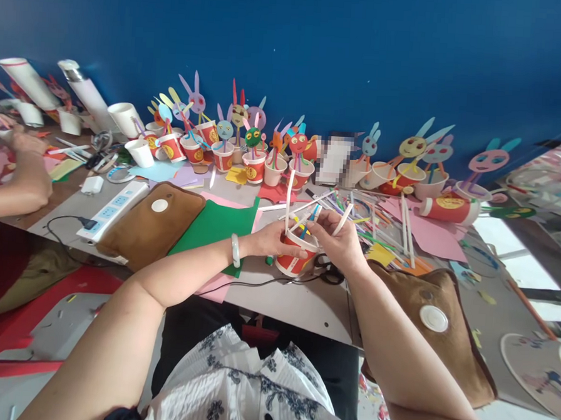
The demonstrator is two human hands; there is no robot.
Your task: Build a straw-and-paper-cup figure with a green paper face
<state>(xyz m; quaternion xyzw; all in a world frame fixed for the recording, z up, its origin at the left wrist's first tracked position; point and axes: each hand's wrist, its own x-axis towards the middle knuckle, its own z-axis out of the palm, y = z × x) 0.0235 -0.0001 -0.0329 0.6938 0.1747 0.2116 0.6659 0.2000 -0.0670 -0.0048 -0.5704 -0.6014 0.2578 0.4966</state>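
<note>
Left grip point(275, 240) and right grip point(343, 246) both closed | tabletop point(322, 306) underneath | green paper point(223, 223), 10 o'clock of cup point(294, 266) | cup, 12 o'clock from shirt point(247, 390), clasped left, likely for steadiness | scissors point(333, 275), cup's 4 o'clock | blue strip point(317, 210), pinched right, seemingly for control.

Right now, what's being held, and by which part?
Left hand: the paper cup, by its side near the rim. Right hand: fingers at the blue strip above the cup; grip unclear.
</note>
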